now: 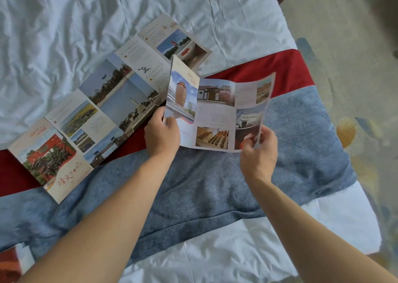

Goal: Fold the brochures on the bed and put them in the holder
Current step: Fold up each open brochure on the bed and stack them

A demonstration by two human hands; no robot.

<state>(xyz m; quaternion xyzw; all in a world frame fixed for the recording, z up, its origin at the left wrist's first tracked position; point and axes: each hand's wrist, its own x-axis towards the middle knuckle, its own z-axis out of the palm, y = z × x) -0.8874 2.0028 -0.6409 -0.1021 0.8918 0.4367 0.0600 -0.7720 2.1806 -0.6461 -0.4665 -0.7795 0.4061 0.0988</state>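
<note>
While small print too blurry to read, left hand (162, 134) pinches half-open brochure (217, 112) by left flap, right hand (258, 151) pinches blurred right flap. Brochure held up above bed (64, 24), near right edge. Second brochure (103, 104) flat beside, partly hidden behind it.

A long unfolded brochure (103, 102) lies flat on the bed (64, 24), across the runner (204, 186). To its right, a second brochure (215, 114) is held above the runner between the left hand (161, 136) and right hand (258, 153), its near-left panel overlapping the long one's far end.

left hand (162, 132) + right hand (258, 151) pinch open brochure (215, 112) | second brochure (103, 102) (unfolded) on bed (64, 24)
</note>
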